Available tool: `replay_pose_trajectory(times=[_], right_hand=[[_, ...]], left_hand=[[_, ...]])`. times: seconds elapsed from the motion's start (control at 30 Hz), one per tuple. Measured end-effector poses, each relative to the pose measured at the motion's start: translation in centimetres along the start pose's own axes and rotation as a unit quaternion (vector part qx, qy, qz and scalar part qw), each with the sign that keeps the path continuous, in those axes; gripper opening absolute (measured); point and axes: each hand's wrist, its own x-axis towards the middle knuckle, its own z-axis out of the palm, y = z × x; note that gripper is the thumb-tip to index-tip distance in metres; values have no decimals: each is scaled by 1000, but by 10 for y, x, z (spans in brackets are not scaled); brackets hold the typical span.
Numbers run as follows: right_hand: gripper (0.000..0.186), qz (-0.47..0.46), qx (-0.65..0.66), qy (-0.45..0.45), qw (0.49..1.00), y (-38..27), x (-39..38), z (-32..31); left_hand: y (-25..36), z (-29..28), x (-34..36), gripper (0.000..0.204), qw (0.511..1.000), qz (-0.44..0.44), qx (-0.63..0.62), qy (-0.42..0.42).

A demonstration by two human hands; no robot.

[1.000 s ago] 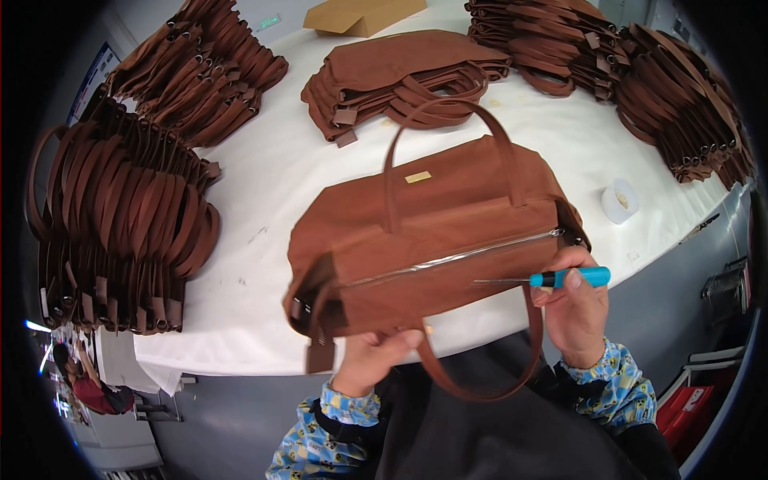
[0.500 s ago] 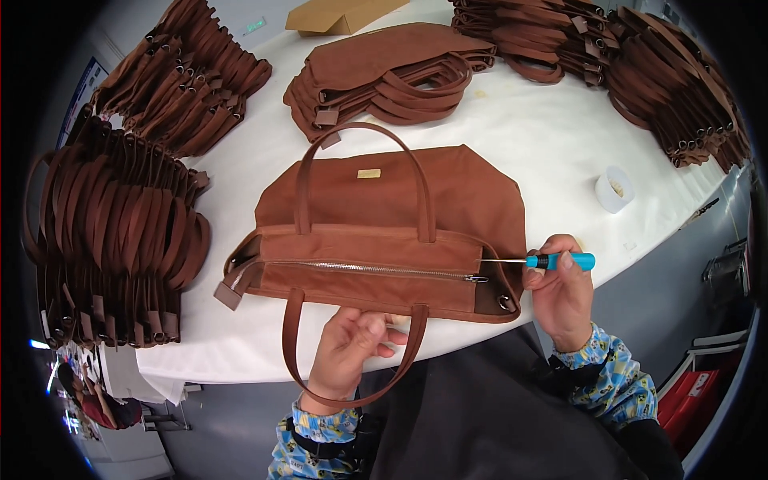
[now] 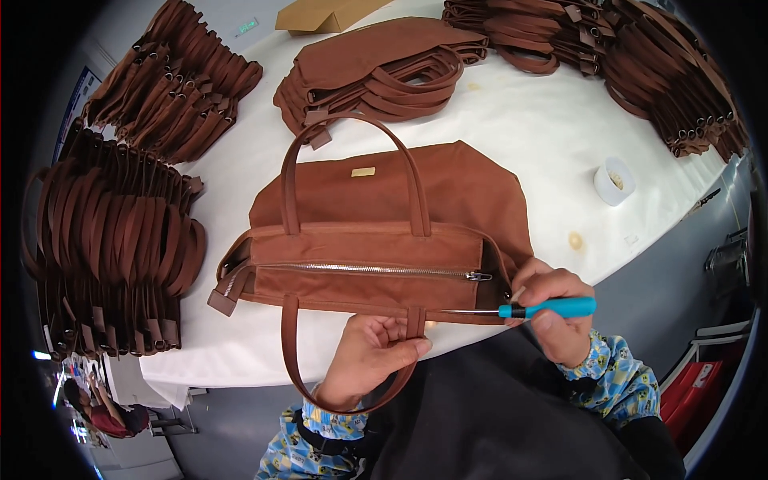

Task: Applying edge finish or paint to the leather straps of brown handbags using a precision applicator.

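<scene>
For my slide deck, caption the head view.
Left hand on a brown bag, right hand holding a blue-handled tool.

Bag (image 3: 360,244): coloured reddish brown
Zip (image 3: 360,270): toned silver
Tool handle (image 3: 566,307): coloured turquoise, banded in black
Sleeves (image 3: 620,388): patterned blue, yellow, white
Tablecloth (image 3: 552,160): white, spotted tan

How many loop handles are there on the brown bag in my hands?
2. The far handle arches up over the far side of the bag; the near handle hangs toward you, beside your left hand.
</scene>
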Motion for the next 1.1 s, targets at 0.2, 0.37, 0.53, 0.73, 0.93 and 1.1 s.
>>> replay_pose_trajectory(times=[0.2, 0.37, 0.53, 0.73, 0.93, 1.1], right_hand=[[18, 35, 19, 41, 998, 1, 2, -2], [19, -44, 2, 134, 990, -4, 10, -33], [16, -173, -125, 313, 925, -23, 19, -102], [12, -203, -329, 462, 799, -33, 19, -153], [15, -168, -423, 431, 779, -27, 17, -168], [12, -174, -472, 369, 781, -23, 24, -175]], left_hand=[[-6, 1, 0, 21, 997, 17, 77, 27], [-2, 3, 3, 14, 993, 12, 112, 28], [-1, 1, 2, 11, 993, -5, 110, 37], [21, 22, -5, 3, 997, -60, 34, 41], [26, 38, 4, 21, 992, -33, 98, 68], [25, 40, 9, 22, 987, -47, 124, 89]])
